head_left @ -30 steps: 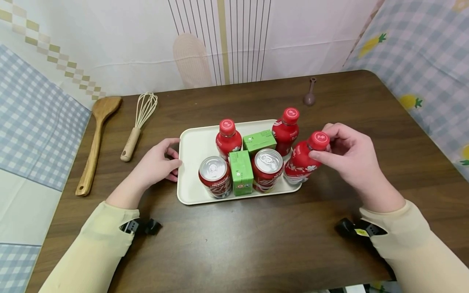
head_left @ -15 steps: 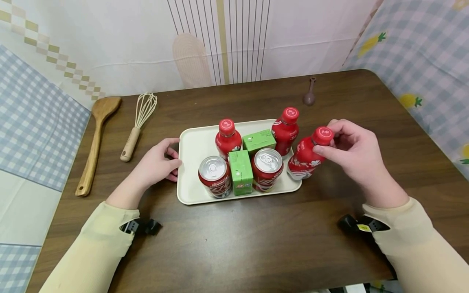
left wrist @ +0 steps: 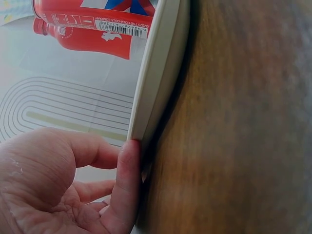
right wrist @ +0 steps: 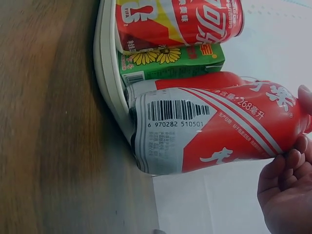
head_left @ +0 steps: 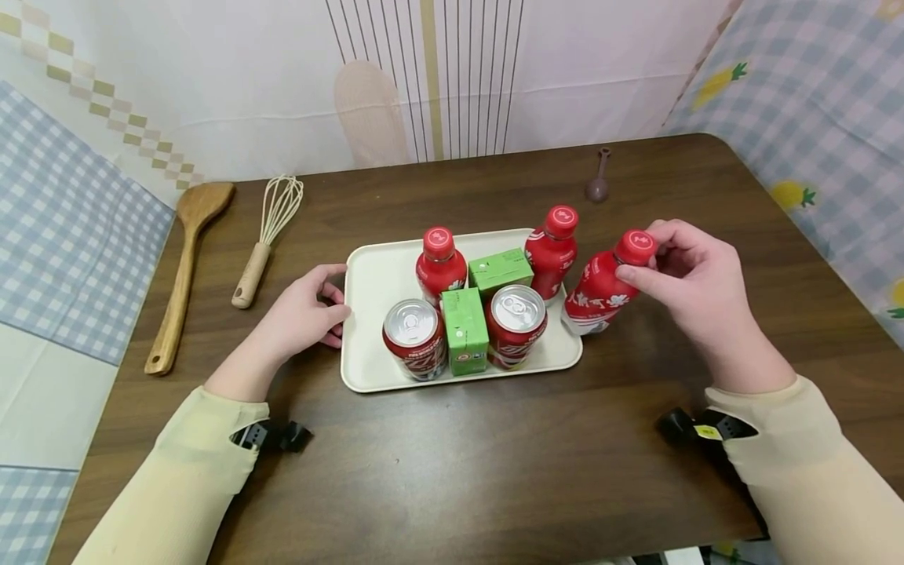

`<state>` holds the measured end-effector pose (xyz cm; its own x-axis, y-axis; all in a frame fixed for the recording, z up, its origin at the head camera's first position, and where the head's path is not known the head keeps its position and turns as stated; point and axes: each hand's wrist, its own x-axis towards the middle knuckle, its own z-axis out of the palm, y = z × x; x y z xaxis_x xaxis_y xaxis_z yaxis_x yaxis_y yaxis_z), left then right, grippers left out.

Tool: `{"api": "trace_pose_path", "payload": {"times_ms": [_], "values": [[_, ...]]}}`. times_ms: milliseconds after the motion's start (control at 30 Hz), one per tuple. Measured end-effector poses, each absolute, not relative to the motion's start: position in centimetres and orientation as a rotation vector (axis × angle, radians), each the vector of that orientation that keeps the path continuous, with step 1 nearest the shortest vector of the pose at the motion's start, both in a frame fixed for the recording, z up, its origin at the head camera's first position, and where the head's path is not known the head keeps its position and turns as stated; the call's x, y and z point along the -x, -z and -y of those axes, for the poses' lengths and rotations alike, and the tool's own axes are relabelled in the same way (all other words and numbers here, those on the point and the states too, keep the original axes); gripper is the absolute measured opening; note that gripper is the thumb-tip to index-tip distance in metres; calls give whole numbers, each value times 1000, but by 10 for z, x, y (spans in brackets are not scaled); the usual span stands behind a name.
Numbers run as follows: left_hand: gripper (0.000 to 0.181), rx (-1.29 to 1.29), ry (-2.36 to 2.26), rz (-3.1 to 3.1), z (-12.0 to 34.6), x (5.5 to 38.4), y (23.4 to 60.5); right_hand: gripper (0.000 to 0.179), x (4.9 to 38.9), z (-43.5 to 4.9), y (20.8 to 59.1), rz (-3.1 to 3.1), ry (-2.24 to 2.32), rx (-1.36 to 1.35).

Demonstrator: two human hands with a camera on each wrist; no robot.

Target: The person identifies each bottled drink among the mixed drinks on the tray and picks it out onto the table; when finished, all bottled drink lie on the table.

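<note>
My right hand [head_left: 695, 286] pinches a red bottle [head_left: 600, 292] near its cap, thumb in front and fingers behind. The bottle leans right, its base by the right rim of a cream tray [head_left: 374, 282]; in the right wrist view its barcode [right wrist: 178, 113] shows. At the tray's left end my left hand [head_left: 304, 310] holds the rim, a fingertip against it in the left wrist view. On the tray stand two more red bottles [head_left: 441, 271], two red cans with silver tops [head_left: 413, 337] and two green drink cartons [head_left: 464, 333].
A wooden spatula [head_left: 185, 275] and a whisk [head_left: 264, 243] lie on the dark wood table [head_left: 438, 471] left of the tray. A small brown scoop [head_left: 597, 187] lies at the back right. Patterned cloths [head_left: 247, 86] hang behind and at the sides.
My right hand has shifted right and toward the back with the red bottle, whose base has moved to the tray's right rim. The left hand and the tray stay in place.
</note>
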<state>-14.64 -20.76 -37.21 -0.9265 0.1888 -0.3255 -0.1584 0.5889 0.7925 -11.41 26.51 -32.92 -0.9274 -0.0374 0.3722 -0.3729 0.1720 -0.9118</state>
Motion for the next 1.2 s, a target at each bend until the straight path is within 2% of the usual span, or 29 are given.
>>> {"api": "trace_pose_path", "payload": {"times_ms": [400,800,1200], "values": [[69,-20,-1281,-2439,210,147,374,23,127,-271,329,2086,-1968,-366],[69,-6,-1287,-2442,209,146,375,21,145,-279,326,2350,-1607,-292],[67,-7,-1292,-2447,207,148,374,20,162,-282,324,2394,-1569,-232]]}}
